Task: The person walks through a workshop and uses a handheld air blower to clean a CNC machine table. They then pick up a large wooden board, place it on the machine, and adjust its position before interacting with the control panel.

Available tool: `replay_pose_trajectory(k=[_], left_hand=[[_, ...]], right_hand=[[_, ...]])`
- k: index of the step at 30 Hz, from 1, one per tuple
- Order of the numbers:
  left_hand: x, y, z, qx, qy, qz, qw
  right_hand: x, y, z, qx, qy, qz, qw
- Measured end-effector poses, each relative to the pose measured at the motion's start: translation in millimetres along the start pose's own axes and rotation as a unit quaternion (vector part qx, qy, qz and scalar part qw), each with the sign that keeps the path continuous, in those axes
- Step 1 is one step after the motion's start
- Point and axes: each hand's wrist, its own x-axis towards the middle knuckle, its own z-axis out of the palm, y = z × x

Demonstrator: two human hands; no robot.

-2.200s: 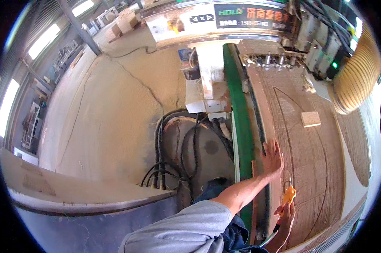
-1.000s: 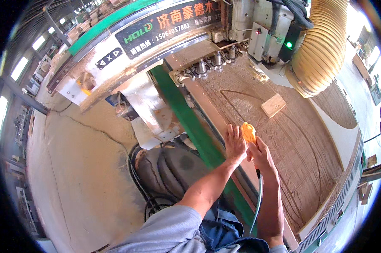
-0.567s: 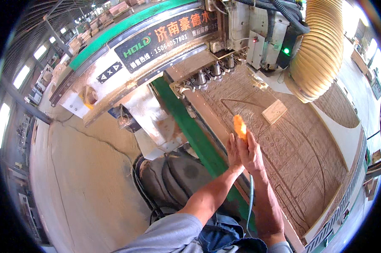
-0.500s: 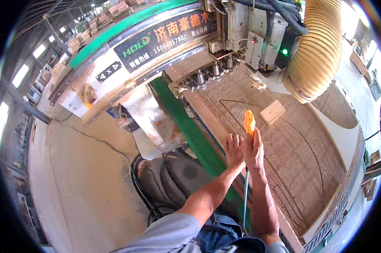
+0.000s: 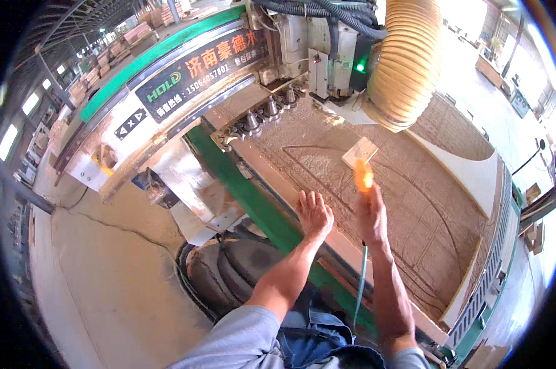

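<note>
My left hand (image 5: 312,216) lies on the brown strip (image 5: 281,184) along the near-left edge of the machine bed, fingers spread and nothing held. To its right, my right hand (image 5: 370,214) grips an orange air blow gun (image 5: 364,175), slightly blurred, with a pale blue hose (image 5: 361,283) running down from it. The gun is over a dusty, grooved spoilboard (image 5: 413,221), just in front of a small light wooden block (image 5: 360,149). Pale cut-out sheet pieces (image 5: 475,184) border the board's right side.
A row of tool holders (image 5: 272,111) stands behind the board. Above are the spindle head (image 5: 336,80), a ribbed yellow extraction hose (image 5: 404,67) and the gantry beam (image 5: 115,154). A green frame (image 5: 229,184) runs left of my hands; black cables (image 5: 195,295) lie on the floor.
Since half a second ago, my right hand has moved rightward with the gun, away from my left hand, which stays on the strip. The view has shifted, so the machine sits further left.
</note>
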Motion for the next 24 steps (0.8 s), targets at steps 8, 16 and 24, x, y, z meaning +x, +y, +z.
replay_pose_trajectory(k=[8, 16, 24], left_hand=[[-50.8, 48.3, 7.2, -0.014, -0.025, -0.017, 0.999], [-102.7, 104.6, -27.6, 0.011, 0.069, -0.030, 0.997], [-68.5, 163.5, -153.2, 0.655, -0.118, -0.180, 0.724]], right_hand=[[-1.7, -54.9, -48.0, -0.002, -0.100, -0.009, 0.995], [-38.9, -90.5, -16.8, -0.083, -0.350, -0.186, 0.914], [-58.1, -65.5, -45.4, 0.000, -0.324, -0.176, 0.930]])
